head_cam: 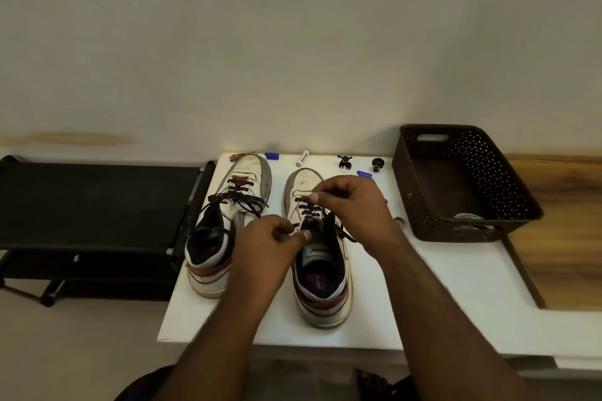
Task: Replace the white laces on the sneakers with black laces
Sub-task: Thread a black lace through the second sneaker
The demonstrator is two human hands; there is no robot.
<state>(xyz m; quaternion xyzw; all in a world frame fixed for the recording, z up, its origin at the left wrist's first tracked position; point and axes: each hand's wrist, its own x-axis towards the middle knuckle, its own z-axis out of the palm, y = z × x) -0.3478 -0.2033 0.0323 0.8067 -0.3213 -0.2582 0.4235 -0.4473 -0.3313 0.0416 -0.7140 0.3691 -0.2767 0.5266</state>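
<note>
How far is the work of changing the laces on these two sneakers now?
Done: the left sneaker already carries a black lace, ends loose. In hand: on the right sneaker black lacing crosses the lower eyelets; the left hand and right hand each pinch a lace end. Left: the upper eyelets and tying. White laces seem to lie in the brown basket.

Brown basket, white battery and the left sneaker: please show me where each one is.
brown basket (pixel 423 192), head view, on its left perforated wall.
white battery (pixel 303 158), head view, on the middle of its body.
left sneaker (pixel 255 169), head view, on its toe cap.
</note>
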